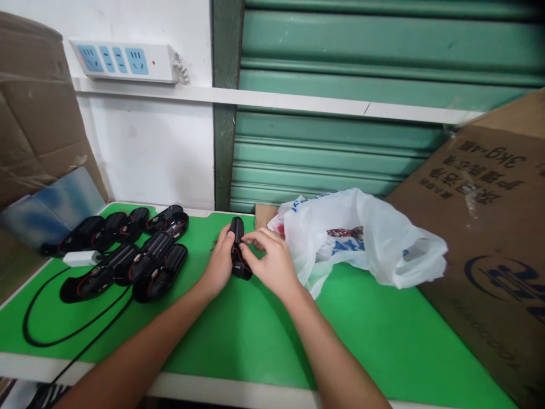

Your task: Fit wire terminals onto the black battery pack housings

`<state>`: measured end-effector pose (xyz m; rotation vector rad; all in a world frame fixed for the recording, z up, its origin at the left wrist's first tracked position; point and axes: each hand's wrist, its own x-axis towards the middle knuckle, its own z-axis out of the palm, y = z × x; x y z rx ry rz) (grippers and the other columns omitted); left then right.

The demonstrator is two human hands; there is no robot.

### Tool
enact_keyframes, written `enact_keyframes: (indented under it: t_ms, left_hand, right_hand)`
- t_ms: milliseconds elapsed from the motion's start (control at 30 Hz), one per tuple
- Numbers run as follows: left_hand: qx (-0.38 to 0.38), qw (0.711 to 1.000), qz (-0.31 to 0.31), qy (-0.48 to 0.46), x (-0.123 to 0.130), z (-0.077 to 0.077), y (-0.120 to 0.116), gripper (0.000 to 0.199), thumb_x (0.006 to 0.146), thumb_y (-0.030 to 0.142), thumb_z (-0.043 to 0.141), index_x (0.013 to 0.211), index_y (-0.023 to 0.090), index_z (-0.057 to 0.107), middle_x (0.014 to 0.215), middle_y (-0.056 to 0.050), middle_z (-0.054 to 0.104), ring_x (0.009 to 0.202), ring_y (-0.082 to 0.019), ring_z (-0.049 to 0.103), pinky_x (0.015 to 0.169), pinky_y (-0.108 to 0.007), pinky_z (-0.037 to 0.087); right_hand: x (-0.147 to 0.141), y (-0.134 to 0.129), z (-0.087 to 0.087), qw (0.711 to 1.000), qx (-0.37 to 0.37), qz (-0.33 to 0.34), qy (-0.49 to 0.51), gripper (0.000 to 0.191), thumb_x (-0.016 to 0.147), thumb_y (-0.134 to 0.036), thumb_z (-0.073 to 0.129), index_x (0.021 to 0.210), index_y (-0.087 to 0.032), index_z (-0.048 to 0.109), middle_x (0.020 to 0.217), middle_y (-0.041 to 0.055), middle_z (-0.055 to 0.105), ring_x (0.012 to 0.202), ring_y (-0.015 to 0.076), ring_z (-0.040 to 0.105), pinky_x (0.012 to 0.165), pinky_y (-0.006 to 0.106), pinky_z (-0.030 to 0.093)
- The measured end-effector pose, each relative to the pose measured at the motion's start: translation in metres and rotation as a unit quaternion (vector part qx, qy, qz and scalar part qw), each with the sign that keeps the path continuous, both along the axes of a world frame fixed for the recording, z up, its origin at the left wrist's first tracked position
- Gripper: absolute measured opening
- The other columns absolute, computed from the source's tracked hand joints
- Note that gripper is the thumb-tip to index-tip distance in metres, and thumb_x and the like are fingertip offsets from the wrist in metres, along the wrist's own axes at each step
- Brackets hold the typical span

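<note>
In the middle of the green mat, my left hand (221,255) is wrapped round the left side of a black plastic housing (242,269) with thin red wires showing on it. The housing stands lengthwise, its ribbed end pointing away from me. My right hand (268,255) is at its right side, thumb and forefinger pinched together against it. What lies between those fingertips is too small to make out. Several similar black housings (155,258) with red wires lie in a cluster to the left, some overlapping.
A white plastic bag (383,238) with shiny packets lies right of my hands. Cardboard boxes stand at the left (38,96) and right (481,227). A black cable (28,318) loops over the green mat (238,341) by a white connector block (83,259). A power strip (123,61) hangs on the wall.
</note>
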<state>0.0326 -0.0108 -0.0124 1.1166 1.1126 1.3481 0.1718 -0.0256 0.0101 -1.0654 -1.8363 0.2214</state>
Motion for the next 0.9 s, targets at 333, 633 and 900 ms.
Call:
enact_keyframes:
  t_ms: [333, 633, 900]
  left_hand:
    - [0.021, 0.999, -0.024, 0.02, -0.0045, 0.0029, -0.0019, 0.044, 0.101, 0.044, 0.047, 0.136, 0.022, 0.061, 0.142, -0.008, 0.068, 0.139, -0.026, 0.058, 0.12, -0.037, 0.04]
    - [0.02, 0.999, -0.035, 0.018, -0.0065, 0.002, -0.0024, 0.045, 0.1, 0.048, 0.05, 0.135, 0.022, 0.062, 0.134, -0.008, 0.071, 0.137, -0.027, 0.058, 0.112, -0.037, 0.049]
    - [0.022, 0.998, -0.049, 0.028, -0.0059, 0.0058, -0.0038, 0.049, 0.1, 0.05, 0.05, 0.138, 0.02, 0.06, 0.122, -0.009, 0.076, 0.124, -0.028, 0.067, 0.115, -0.041, 0.047]
  right_hand:
    - [0.0006, -0.0016, 0.0006, 0.999, 0.028, 0.007, -0.015, 0.012, 0.094, -0.016, 0.065, 0.09, -0.023, 0.073, 0.083, 0.0026, 0.072, 0.081, 0.0204, 0.068, 0.078, 0.032, 0.055]
    - [-0.0007, 0.0003, -0.0029, 0.998, 0.061, -0.004, -0.036, 0.015, 0.096, -0.015, 0.065, 0.091, -0.024, 0.077, 0.083, 0.0031, 0.077, 0.08, 0.0209, 0.07, 0.077, 0.033, 0.055]
    - [-0.0005, -0.0023, -0.004, 0.989, 0.089, -0.025, -0.117, 0.02, 0.099, -0.016, 0.06, 0.096, -0.023, 0.078, 0.084, 0.005, 0.078, 0.08, 0.0227, 0.068, 0.075, 0.037, 0.053]
